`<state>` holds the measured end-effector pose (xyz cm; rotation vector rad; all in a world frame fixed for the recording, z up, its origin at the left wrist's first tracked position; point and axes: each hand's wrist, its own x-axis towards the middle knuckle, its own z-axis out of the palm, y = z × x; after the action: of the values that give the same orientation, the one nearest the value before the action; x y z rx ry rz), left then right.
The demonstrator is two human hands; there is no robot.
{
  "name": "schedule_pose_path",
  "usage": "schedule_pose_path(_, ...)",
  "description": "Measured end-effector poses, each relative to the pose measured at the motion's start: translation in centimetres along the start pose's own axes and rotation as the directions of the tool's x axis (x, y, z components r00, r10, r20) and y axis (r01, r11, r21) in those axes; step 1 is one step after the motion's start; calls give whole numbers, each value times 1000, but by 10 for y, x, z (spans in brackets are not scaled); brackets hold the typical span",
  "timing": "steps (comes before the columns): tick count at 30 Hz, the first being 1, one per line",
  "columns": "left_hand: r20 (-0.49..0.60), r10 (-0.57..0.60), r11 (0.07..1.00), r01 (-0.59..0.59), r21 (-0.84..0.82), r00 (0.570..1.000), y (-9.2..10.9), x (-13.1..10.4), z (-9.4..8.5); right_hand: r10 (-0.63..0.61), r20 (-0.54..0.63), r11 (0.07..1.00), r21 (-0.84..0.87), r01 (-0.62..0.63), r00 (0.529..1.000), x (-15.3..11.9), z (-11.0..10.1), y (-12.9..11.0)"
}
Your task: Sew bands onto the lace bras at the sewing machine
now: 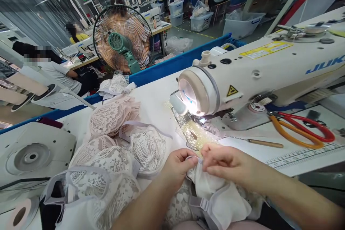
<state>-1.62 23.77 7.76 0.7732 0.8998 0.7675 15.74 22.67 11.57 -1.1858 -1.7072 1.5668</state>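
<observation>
Both my hands pinch the upper edge of a white bra (226, 201) at the table's front edge, just in front of the sewing machine (199, 93). My left hand (179, 167) has thumb and index finger closed on a thin pale strap loop. Beside it, my right hand (223, 160) is closed on the same edge, its fingertips partly hidden. The bra hangs below them toward my lap, with a grey-lilac band and a strap slider showing. Under the machine's lit needle area lies a shiny yellowish plate cover (192, 133).
Several lace bras (107, 161) lie heaped to the left. Right of my hands are an awl (265, 143) and orange-and-red-handled scissors (302, 131). A green fan (121, 43) stands beyond the table, near a blue cloth edge (175, 61). Other people sit at machines farther back.
</observation>
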Motion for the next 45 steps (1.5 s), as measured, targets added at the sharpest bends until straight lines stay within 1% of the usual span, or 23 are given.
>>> schedule_pose_path(2, 9, -2, 1000, 2, -22, 1000, 0, 0, -1, 12, -51, 994, 113, -6, 999, 15, 6, 10)
schedule_pose_path(4, 7, -9, 999, 9, -34, 1000, 0, -1, -1, 44, -75, 976, 216, -27, 996, 25, 9, 18)
schedule_pose_path(7, -1, -21, 999, 21, -42, 1000, 1, -2, 0, 102, -96, 952, 300, -69, 990, 30, 11, 26)
schedule_pose_path(12, -6, -52, 996, 51, -67, 999, -1, -1, 0, 131, -104, 939, 333, -90, 986, 29, 13, 29)
schedule_pose_path(14, -19, -60, 997, 59, -49, 998, -2, -1, -1, 131, -101, 940, 330, -91, 986, 29, 14, 28)
schedule_pose_path(16, -27, -43, 999, 42, -13, 999, -2, -1, -1, 134, -90, 942, 320, -99, 987, 28, 13, 25)
schedule_pose_path(20, -20, -4, 999, 5, 46, 1000, -1, -1, -1, 230, -6, 925, 312, -216, 973, 22, 4, 17)
schedule_pose_path(22, -27, -1, 998, 2, 60, 1000, 1, -2, 0, 242, 53, 938, 244, -247, 969, 19, -3, 14)
schedule_pose_path(25, -42, 5, 997, -1, 81, 999, 1, -2, 0, 176, 130, 984, 15, -179, 976, 16, -16, 9)
schedule_pose_path(27, -51, 7, 996, -2, 91, 999, 1, -2, 0, 148, 147, 984, -120, -131, 978, 16, -23, 4)
schedule_pose_path(30, -56, 7, 996, -2, 90, 998, 0, -1, 0, 107, 134, 968, -241, -73, 985, 19, -27, -7)
schedule_pose_path(32, -45, -2, 996, 6, 92, 999, -1, -1, -1, 34, 115, 954, -300, 2, 993, 23, -25, -14)
schedule_pose_path(35, -29, 2, 993, 1, 118, 1000, -1, -1, -2, -73, 46, 920, -382, 85, 996, 32, -18, -16)
schedule_pose_path(38, -21, 17, 991, -14, 132, 1000, 0, -2, -2, -87, -12, 898, -434, 73, 996, 38, -13, -11)
schedule_pose_path(41, -51, 1, 994, 5, 112, 999, -1, -2, -3, -83, -61, 881, -472, 44, 995, 35, -13, -7)
schedule_pose_path(43, -73, -12, 995, 19, 102, 997, -2, -1, -2, -104, -68, 872, -486, 58, 992, 30, -13, -9)
schedule_pose_path(45, -67, -9, 994, 16, 104, 998, -3, 0, -2, -131, -44, 864, -494, 93, 990, 29, -12, -13)
